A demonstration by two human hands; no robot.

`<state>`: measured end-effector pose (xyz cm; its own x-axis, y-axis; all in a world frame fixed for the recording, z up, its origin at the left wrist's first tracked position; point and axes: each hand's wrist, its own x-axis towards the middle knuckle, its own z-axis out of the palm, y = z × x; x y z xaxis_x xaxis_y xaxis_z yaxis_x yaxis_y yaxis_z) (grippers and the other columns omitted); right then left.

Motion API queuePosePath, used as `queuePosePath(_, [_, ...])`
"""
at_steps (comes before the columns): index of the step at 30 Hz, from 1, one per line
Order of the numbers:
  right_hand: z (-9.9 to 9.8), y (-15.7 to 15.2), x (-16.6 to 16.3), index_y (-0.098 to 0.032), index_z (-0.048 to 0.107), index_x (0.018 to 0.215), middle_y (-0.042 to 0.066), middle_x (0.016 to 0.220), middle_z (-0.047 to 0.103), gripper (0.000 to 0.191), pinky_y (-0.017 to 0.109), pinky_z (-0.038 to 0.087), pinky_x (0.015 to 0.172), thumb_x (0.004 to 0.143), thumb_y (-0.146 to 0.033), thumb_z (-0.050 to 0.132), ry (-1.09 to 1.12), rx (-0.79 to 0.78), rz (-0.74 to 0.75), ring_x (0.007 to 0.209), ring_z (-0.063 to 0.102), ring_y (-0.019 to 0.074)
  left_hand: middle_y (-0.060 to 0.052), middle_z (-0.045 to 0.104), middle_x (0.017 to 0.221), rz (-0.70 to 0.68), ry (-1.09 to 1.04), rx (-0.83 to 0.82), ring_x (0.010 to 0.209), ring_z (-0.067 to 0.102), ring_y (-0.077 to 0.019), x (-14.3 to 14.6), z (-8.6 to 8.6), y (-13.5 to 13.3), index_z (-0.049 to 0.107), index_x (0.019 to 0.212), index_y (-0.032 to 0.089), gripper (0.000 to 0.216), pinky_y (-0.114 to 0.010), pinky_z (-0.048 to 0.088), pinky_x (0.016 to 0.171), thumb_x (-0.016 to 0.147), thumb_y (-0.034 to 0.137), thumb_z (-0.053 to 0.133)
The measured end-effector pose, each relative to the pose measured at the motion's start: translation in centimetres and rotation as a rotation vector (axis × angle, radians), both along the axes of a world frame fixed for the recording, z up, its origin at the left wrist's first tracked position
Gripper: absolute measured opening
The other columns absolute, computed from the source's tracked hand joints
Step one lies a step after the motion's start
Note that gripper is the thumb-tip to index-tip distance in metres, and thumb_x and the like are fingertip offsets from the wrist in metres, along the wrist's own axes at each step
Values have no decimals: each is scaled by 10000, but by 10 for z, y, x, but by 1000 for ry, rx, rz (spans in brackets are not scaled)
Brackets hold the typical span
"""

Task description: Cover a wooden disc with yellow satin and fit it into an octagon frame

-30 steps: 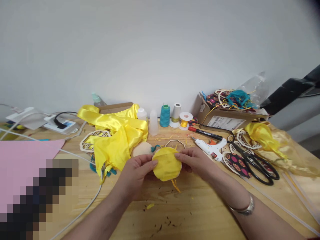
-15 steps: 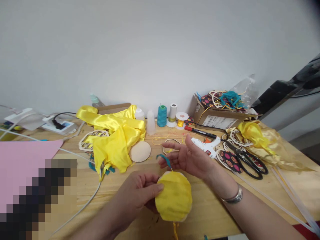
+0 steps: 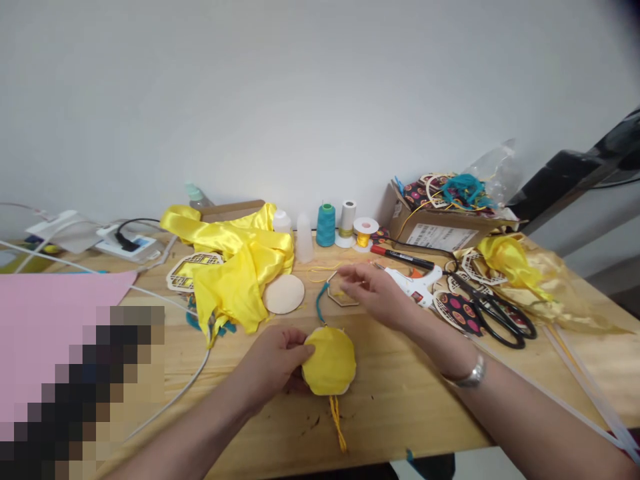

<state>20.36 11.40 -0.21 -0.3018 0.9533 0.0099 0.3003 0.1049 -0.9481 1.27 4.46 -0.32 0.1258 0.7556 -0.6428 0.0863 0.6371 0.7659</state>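
Note:
My left hand (image 3: 280, 363) pinches the left edge of a round ornament (image 3: 330, 363) covered in yellow cloth, thumb on top and fingers underneath. From its top a teal cord (image 3: 321, 303) runs up and away. A yellow tassel (image 3: 338, 427) hangs from its bottom edge. My right hand (image 3: 373, 293), with a silver bracelet at the wrist, is stretched over the table just right of the cord's far end. Its fingers are extended and I see nothing held in them. Partly behind them lies a small hexagonal wooden frame (image 3: 343, 300).
A bare wooden disc (image 3: 284, 295) lies beside crumpled yellow satin (image 3: 233, 267). Behind stand a teal thread cone (image 3: 326, 225) and other spools. On the right are a white glue gun (image 3: 417, 285), black-handled scissors (image 3: 500, 320) and a cardboard box (image 3: 440, 233). A white cable (image 3: 193, 380) crosses the left.
The ornament has moved away from me and slightly left in my left hand, showing more of its tassel. My right hand has shifted forward, its palm turning downward, and the cord now extends further away.

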Motion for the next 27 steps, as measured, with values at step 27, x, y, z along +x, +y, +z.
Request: queuePosePath(27, [-17, -65, 7, -160, 566, 1235, 76, 1258, 588, 553, 444, 343, 1035, 760, -405, 705, -521, 461, 364, 1223, 378, 281, 39, 483, 491, -466, 491, 387, 483, 450, -127, -8, 3, 12, 551, 540, 192, 165, -226, 295, 465, 691, 239, 502])
